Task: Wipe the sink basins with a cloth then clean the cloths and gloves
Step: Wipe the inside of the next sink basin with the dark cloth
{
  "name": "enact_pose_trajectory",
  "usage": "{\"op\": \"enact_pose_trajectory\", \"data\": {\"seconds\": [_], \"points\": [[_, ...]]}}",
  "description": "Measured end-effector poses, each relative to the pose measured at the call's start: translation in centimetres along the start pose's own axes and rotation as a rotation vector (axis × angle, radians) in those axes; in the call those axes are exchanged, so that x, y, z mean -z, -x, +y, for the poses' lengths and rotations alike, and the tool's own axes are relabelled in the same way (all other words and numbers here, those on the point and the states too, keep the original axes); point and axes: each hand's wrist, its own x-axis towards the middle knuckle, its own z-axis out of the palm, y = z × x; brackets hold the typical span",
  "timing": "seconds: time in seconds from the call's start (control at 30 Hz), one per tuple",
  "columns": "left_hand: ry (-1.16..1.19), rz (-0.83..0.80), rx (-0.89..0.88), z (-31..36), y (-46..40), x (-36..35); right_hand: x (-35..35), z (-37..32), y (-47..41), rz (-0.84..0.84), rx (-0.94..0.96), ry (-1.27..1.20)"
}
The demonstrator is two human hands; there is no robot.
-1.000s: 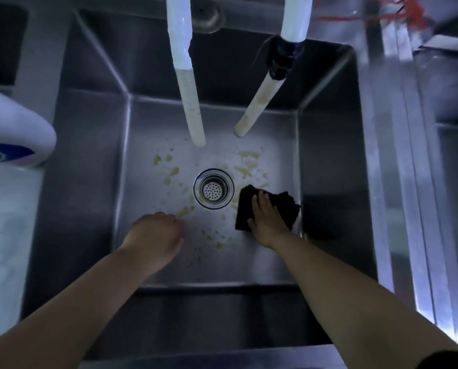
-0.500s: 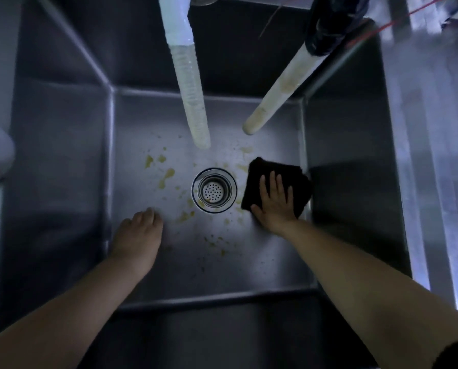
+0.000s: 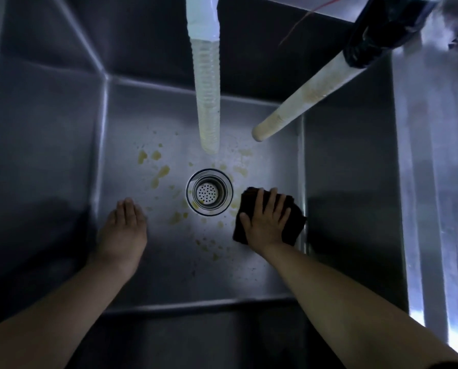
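Steel sink (image 3: 70, 166) fills frame, dim light, yellow stains (image 3: 160, 172) scattered on floor around drain (image 3: 209, 192) at centre. Two hoses: ribbed one (image 3: 208, 97) top centre, smooth one (image 3: 300, 107) upper right. Right hand (image 3: 266, 221) lower right of drain, fingers flat and spread, pressing dark cloth (image 3: 293, 225) onto floor by right wall. Left hand (image 3: 124, 230) lower left, fingers straight, resting flat on floor, holding nothing.
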Motion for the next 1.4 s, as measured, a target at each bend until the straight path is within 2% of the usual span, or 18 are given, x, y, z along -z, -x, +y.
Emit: {"op": "enact_pose_trajectory", "data": {"seconds": [0.1,0.27,0.4,0.5,0.53,0.6,0.67,0.77,0.87,0.97,1.0,1.2,1.3,1.4], "points": [[0.051,0.023,0.040,-0.3,-0.6,-0.3,1.4,0.0,-2.9,0.127,0.073,0.071],[0.031,0.086,-0.019,-0.8,-1.3,-1.2,5.9,0.3,-9.6,0.239,0.173,0.199],[0.023,0.025,0.012,-0.8,-1.1,-1.3,8.8,0.5,-13.7,0.268,0.236,0.244],[-0.062,-0.003,-0.006,-0.8,-1.1,-1.2,7.7,0.2,-12.5,0.328,0.172,0.205],[-0.096,-0.068,0.040,-0.6,-1.0,-0.6,6.9,0.1,-11.5,0.343,0.142,0.176],[-0.015,0.022,0.076,-0.8,-1.0,-1.8,4.9,0.1,-9.0,0.344,0.084,0.117],[-0.061,-0.134,0.117,-0.8,-0.8,-1.2,2.9,0.4,-6.2,0.359,0.037,0.051],[-0.156,-0.195,0.101,-0.9,-0.9,-1.5,1.1,0.5,-3.8,0.433,-0.016,-0.111],[-0.088,-0.131,0.105,-0.8,-0.9,-1.6,1.4,0.2,-4.9,0.512,-0.039,-0.173],[-0.010,-0.003,0.064,-1.0,-1.4,-1.9,3.3,0.1,-8.1,0.559,-0.012,-0.177],[0.001,0.091,0.019,-1.1,-1.6,-2.6,4.2,0.1,-9.4,0.572,0.004,-0.178],[-0.011,0.114,0.113,-1.3,-2.6,-3.8,9.5,-0.4,-18.4,0.488,0.065,-0.154],[0.009,0.136,0.119,-0.5,-2.9,-3.8,10.2,-0.2,-20.1,0.531,0.120,-0.207],[0.054,0.118,0.118,-0.5,-3.1,-4.1,9.6,0.2,-19.9,0.434,0.072,-0.081]]}}
